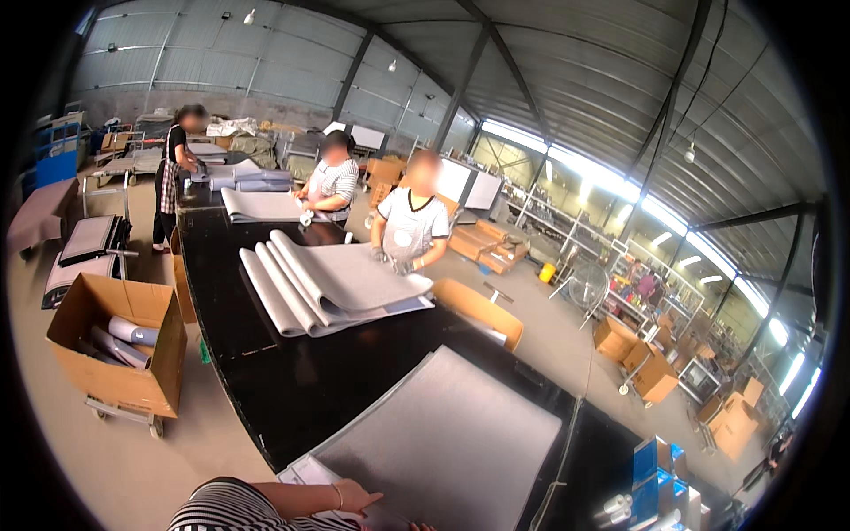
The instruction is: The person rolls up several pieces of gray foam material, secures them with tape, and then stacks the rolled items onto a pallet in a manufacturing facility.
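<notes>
Head view shows the left hand [356,497], index finger extended; whether it grips anything cannot be told. It is over the near left part of a broad, flat grey sheet [460,434], which spreads mostly ahead and rightward. The right hand [422,527] shows only fingertips, grip unclear. One sheet corner points away along the glossy black table [310,380]; with its near end cut off, the long axis is uncertain.

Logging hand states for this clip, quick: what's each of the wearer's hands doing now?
Left hand: finger extended at the grey sheet; grip cannot be told.
Right hand: only fingertips show; cannot be told.
</notes>
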The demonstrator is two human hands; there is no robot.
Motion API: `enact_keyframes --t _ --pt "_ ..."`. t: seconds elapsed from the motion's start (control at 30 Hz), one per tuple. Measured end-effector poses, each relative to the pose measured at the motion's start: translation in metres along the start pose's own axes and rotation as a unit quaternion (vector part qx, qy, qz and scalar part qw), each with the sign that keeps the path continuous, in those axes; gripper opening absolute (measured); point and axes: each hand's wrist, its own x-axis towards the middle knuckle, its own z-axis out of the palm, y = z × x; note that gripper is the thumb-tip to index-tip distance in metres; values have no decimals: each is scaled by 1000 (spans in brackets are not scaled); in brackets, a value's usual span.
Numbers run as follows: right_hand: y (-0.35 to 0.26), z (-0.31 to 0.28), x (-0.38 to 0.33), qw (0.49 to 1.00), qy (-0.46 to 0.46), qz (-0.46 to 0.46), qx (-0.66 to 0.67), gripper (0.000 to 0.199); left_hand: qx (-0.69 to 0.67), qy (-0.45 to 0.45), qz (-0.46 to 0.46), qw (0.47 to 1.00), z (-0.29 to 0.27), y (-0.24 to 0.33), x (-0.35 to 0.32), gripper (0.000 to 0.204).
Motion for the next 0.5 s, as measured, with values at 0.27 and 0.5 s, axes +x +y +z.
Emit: enact_keyframes --t 0.27,0.5 --pt "6 17 -12 1000 -23 13 16 73 -141 64 -26 988 39 -26 17 96" --pt "15 20 -34 984 -159 63 -52 77 -18 14 11 1000 26 -11 12 88"
